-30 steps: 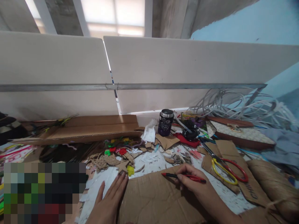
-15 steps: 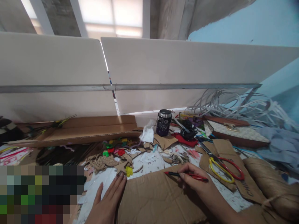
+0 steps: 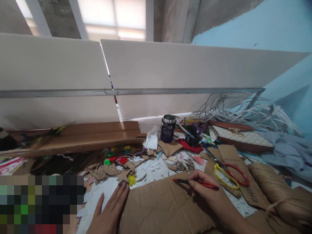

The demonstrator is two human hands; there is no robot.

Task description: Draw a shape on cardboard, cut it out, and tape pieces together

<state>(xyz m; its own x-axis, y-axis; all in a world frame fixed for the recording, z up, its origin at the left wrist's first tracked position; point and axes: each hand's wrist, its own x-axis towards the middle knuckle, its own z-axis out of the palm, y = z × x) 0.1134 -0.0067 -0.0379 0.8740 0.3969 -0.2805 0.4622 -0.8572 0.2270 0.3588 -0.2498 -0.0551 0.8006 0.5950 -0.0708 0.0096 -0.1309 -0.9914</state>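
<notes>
A creased sheet of brown cardboard lies in front of me. My left hand rests flat at its left edge, fingers stretched out and the thumb apart. Pinched in my right hand is a red and black pen, held over the upper right part of the sheet with its red end pointing left. Just beyond my left fingertips lie a cardboard star and a yellow flower-like piece. To the right of my right hand are scissors with one yellow and one red handle loop.
A dark jar stands behind the sheet among paper scraps. A long cardboard tray lies at the back left. On the right are a twine roll, a patterned handbag and coiled clear tubing. White panels close off the back.
The view has turned slightly to the right, so most things sit a little further left. Both hands keep nearly the same pose, and the pen remains over the cardboard.
</notes>
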